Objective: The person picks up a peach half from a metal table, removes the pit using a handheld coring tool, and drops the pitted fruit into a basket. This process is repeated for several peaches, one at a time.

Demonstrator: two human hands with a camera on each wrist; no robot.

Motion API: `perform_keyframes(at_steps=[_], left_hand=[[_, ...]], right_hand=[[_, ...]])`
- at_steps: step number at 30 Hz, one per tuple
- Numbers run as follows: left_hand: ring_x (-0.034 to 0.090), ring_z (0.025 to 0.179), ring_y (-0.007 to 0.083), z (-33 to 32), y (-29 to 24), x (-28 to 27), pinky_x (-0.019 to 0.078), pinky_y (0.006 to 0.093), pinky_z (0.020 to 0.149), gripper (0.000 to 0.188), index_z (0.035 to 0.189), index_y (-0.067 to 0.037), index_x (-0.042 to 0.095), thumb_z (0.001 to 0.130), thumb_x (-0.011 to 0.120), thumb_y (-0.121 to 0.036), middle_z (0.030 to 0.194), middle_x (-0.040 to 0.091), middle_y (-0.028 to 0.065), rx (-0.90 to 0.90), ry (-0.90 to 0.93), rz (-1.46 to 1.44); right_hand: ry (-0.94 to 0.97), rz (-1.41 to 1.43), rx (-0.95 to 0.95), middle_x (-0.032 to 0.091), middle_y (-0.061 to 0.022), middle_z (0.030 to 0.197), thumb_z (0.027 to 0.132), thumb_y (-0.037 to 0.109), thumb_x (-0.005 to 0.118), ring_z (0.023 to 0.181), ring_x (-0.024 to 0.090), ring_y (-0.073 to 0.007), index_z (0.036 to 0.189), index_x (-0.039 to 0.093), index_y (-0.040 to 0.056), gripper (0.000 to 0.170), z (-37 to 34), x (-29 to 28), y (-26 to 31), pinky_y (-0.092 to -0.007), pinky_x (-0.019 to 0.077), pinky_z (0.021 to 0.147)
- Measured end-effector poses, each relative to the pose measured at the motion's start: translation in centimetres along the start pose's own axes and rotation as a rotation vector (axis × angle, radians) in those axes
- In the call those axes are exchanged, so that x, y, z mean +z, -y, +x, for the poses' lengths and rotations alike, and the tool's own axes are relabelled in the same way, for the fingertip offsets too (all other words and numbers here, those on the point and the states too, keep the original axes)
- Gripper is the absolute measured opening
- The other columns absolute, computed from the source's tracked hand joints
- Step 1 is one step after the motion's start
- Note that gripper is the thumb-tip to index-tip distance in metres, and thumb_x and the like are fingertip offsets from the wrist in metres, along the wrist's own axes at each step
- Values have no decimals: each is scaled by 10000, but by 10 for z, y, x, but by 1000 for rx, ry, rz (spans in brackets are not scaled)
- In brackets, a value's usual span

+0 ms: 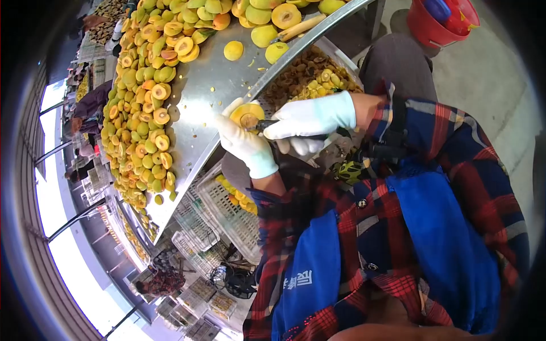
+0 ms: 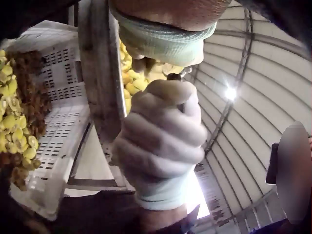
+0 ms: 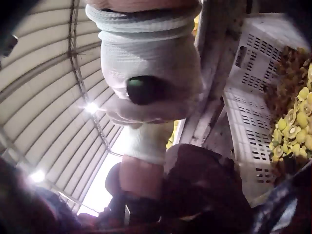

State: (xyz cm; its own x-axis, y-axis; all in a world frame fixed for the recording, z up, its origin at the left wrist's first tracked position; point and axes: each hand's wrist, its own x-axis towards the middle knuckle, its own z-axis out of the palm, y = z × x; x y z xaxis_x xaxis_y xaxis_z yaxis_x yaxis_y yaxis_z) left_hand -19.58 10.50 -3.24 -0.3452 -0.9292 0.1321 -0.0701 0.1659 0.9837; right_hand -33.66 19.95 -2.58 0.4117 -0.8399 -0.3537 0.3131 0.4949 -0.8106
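In the head view my left hand (image 1: pixel 247 142), in a white glove, holds a yellow peach half (image 1: pixel 248 116) with its cut face up and a brown centre showing. My right hand (image 1: pixel 310 116), gloved too, grips a dark-handled tool (image 1: pixel 261 125). The tool's front end reaches the peach half's centre; its tip is hidden there. From the right hand (image 3: pixel 151 78), in the right wrist view, the handle's dark, rounded end (image 3: pixel 140 89) sticks out. In the left wrist view the left hand's fingers (image 2: pixel 156 131) are curled, close under the other glove.
A metal table (image 1: pixel 207 79) carries a large heap of halved peaches (image 1: pixel 142 113). Another wooden-handled tool (image 1: pixel 301 27) lies near its edge. Below it stands a white crate (image 2: pixel 61 78) of brown stones and yellow pieces. More crates (image 1: pixel 222 210) stand left; a red bucket (image 1: pixel 429 25) is at upper right.
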Motion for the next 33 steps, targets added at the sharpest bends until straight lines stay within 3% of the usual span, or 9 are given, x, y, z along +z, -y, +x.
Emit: perform_keyframes(at_steps=[4,10,13,15,18,22,26,29,33], left_hand=[[635,692,188,3,-3,-3,509,279,684,643,1002,52,631,1023,319,-510,805,678,142,18,139,62],[610,708,165,-2,-10,15,503,267,676,651,984,33,646,1013,328,-534,806,671,121,215,-184,148],[593,746,193,-3,-14,14,498,305,675,676,1079,36,603,1009,291,-560,842,641,122,105,-156,32],[572,715,193,-4,-15,8,480,294,616,676,1153,18,568,991,323,-591,821,635,128,-327,143,-544],[561,609,204,5,7,-12,446,282,499,646,1241,-73,536,968,337,-624,889,653,123,-564,335,-958],[591,684,222,15,-1,-55,500,316,544,584,1252,-91,540,977,374,-579,1001,652,117,-407,-215,-520],[621,977,301,29,0,-178,498,388,894,497,1226,-21,578,951,541,-433,1088,655,161,123,-232,1276],[609,1042,314,62,-6,-171,462,380,947,457,1222,-13,592,932,585,-367,1170,625,190,64,-131,1141],[595,1092,330,108,-13,-45,449,398,955,526,1247,-30,587,863,679,-377,1214,617,180,170,233,1056]], right_hand=[[186,33,46,491,-6,552,983,448,456,410,412,-81,887,605,4,478,-3,-12,-2,-236,347,381],[385,531,15,439,-10,495,1009,428,404,348,334,-102,845,595,32,469,7,2,-14,-245,292,327],[356,402,-30,463,-22,497,1008,418,408,346,378,-119,829,591,31,464,9,0,-12,-252,318,330],[328,265,-57,484,-30,502,1003,422,412,351,419,-130,823,591,30,468,11,1,-13,-256,345,335],[82,-297,-162,585,-74,556,973,475,429,429,566,-148,865,622,18,508,11,7,-16,-263,462,408],[-103,-791,-88,658,-149,695,938,432,479,612,654,-270,926,642,21,442,13,-2,-30,-379,530,593],[-521,-1272,90,681,-206,856,876,326,552,832,665,-385,986,642,23,334,0,-27,-36,-462,520,769],[-584,-1153,-55,684,-199,855,870,294,577,827,670,-375,1005,639,31,303,-6,-23,-22,-456,521,764],[-555,-1232,-1,680,-201,841,860,285,587,807,667,-380,1007,625,31,296,1,-29,-23,-473,521,751]])
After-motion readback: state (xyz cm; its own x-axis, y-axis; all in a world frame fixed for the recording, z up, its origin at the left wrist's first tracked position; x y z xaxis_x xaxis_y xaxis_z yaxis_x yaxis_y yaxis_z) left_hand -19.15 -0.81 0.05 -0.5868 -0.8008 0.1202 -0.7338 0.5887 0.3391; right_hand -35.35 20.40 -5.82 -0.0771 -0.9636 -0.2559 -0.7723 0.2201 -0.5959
